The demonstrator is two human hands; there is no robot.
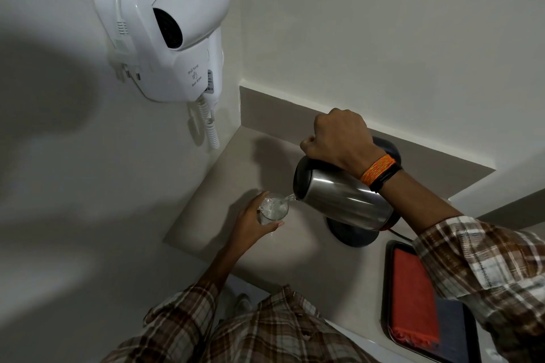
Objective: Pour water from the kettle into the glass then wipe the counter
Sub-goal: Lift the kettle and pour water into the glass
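A steel kettle (343,197) with a black lid is tilted to the left above its dark round base (352,235). My right hand (339,138) grips its handle from above. A thin stream of water runs from the spout into a clear glass (272,209), which stands on the beige counter (233,174). My left hand (253,222) is wrapped around the glass from the near side. The glass holds some water.
A white wall-hung hair dryer (174,26) with a coiled cord hangs on the left wall above the counter's corner. A dark tray (386,298) at the lower right holds a folded orange cloth (413,298) and a dark blue cloth (451,330).
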